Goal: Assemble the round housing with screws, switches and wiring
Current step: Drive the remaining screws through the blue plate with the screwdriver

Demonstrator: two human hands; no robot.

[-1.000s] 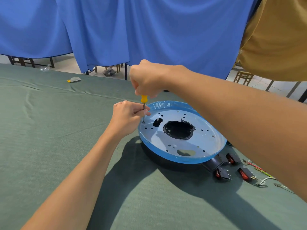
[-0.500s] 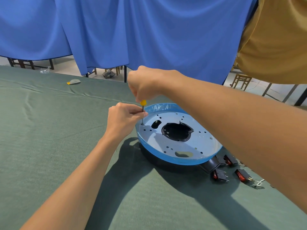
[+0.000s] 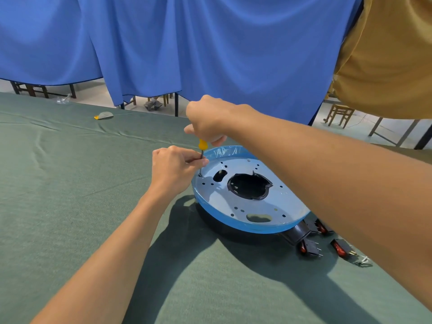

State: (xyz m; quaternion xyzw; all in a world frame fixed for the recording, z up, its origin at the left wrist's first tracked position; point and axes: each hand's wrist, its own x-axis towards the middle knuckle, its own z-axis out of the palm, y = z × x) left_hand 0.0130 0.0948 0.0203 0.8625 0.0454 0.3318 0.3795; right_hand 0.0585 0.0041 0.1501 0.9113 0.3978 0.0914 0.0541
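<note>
While the right hand [image 3: 210, 122] closes round the top of the yellow-handled screwdriver [image 3: 202, 144] from above, the left hand [image 3: 174, 167] pinches the bare shaft lower down, steadying the tip

- Tip sits on a screw [image 3: 200, 175] at the far-left edge of the round housing [image 3: 233, 222]; how deep the screw is seated cannot be told
- Housing lies flat on the green cloth [image 3: 70, 183], pale plate face up, large dark opening at its centre, black body underneath
- Blue film wraps the housing's rim and bunches at its far side
- Red rocker switches [image 3: 308, 247] lie loose just beside the housing's near-right edge; a thin wire [image 3: 363, 260] lies further out on that side

Handling, judged: plate looks thin, stiff and light, so the housing may skate or spin on the cloth under turning force. Film looks slick; the rim or the black body gives a better hold than the filmed face. Screw is tiny and easily tipped, hence the pinch near the tip. Switches look rigid, with bare prongs: take them by the body
</note>
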